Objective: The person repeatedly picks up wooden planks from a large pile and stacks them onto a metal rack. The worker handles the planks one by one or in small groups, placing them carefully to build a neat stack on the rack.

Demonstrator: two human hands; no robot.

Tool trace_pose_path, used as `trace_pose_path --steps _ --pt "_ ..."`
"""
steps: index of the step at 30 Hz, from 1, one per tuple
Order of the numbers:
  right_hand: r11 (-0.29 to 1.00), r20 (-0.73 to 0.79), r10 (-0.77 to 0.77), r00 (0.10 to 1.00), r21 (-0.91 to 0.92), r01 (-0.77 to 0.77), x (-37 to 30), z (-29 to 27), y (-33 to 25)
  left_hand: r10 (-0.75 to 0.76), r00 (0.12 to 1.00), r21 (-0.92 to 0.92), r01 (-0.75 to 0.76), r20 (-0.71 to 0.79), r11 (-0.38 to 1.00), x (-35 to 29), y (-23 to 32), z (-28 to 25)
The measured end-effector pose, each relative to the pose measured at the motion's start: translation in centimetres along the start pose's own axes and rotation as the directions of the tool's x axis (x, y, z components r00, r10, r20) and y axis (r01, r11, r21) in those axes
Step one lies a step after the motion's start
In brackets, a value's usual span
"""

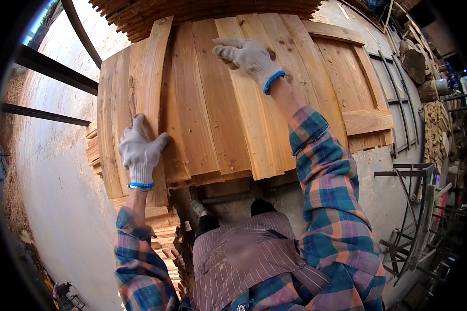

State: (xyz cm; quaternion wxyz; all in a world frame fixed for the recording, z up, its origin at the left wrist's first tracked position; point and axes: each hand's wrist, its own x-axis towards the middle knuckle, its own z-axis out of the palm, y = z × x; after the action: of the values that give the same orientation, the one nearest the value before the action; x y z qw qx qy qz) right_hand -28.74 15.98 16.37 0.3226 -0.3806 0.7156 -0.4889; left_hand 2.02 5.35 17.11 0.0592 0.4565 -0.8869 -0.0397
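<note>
Wooden boards (202, 103) lie side by side in front of me, making a broad panel-like layer. A narrower plank (157, 67) sits on top of them at the left, running from the far edge toward me. My left hand (142, 150), in a pale knit glove with a blue cuff, rests on this plank with its thumb spread to the right. Farther off, my right hand (249, 58), gloved alike, is over the middle boards with its fingers stretched to the left. Whether its fingertips touch the wood, I cannot tell.
Stacked wood slats (207, 8) stand beyond the far edge. A framed wooden panel (342, 72) lies at the right, beside a metal rack (399, 98). Dark metal bars (57, 70) reach in from the left. More cut wood (166, 243) is piled near my left forearm.
</note>
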Motion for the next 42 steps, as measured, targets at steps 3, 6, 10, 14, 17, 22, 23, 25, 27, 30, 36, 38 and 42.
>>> trace_pose_path --steps 3,6,10,14,17,22,23,25,27,30,36,38,42 --pt "0.758 0.244 0.016 0.970 0.630 -0.170 -7.2 4.0 -0.3 -0.172 0.957 -0.676 0.288 0.235 0.678 -1.7 2.6 -3.2" --pt "0.759 0.105 0.018 0.994 0.646 -0.081 -12.3 7.9 -2.5 0.110 0.926 -0.915 0.374 0.360 -0.150 -7.3 7.4 -2.5" --pt "0.880 0.175 0.052 0.983 0.458 -0.128 -16.1 7.0 -3.3 0.068 0.978 -0.959 0.208 0.198 -0.195 -15.6 13.3 1.1" --pt "0.945 0.100 0.018 0.995 -0.326 0.016 -21.7 3.5 -3.5 0.401 0.870 -0.931 0.351 0.287 -0.095 -19.3 11.3 3.2" --pt "0.628 0.122 -0.146 0.982 -0.756 0.187 -27.8 3.1 -3.3 0.397 0.862 -0.637 0.503 0.316 -0.584 -20.8 6.8 3.0" --pt "0.134 0.385 -0.420 0.822 -0.870 0.475 -28.2 6.2 1.9 0.069 0.832 -0.585 0.443 0.550 -0.679 -20.9 3.4 3.7" --pt "0.080 0.402 -0.446 0.799 -0.872 0.484 -27.3 7.1 2.9 0.027 0.812 -0.580 0.439 0.583 -0.686 -20.7 3.2 6.2" --pt "0.046 0.392 -0.462 0.795 -0.885 0.463 -26.9 8.0 4.9 -0.081 0.803 -0.546 0.324 0.591 -0.773 -20.9 3.0 9.9" --pt "0.150 0.419 -0.310 0.854 -0.865 0.479 -27.6 7.0 2.0 -0.004 0.822 -0.518 0.355 0.570 -0.778 -21.9 2.7 10.6" --pt "0.372 0.456 -0.110 0.883 -0.805 0.462 -26.9 6.7 -4.3 0.062 0.892 -0.496 0.306 0.448 -0.813 -23.1 1.5 6.8" --pt "0.421 0.495 -0.176 0.851 -0.744 0.519 -17.5 10.9 -8.7 0.000 0.966 -0.643 0.172 0.258 -0.746 -23.1 -2.2 6.3" --pt "0.469 0.436 -0.222 0.872 -0.736 0.488 -15.9 12.1 -5.5 -0.124 0.886 -0.720 0.274 0.447 -0.638 -25.6 -4.7 6.9" --pt "0.475 0.446 -0.288 0.848 -0.702 0.531 -14.7 13.5 -4.0 -0.364 0.736 -0.639 0.120 0.571 -0.760 -37.8 -11.7 12.3"
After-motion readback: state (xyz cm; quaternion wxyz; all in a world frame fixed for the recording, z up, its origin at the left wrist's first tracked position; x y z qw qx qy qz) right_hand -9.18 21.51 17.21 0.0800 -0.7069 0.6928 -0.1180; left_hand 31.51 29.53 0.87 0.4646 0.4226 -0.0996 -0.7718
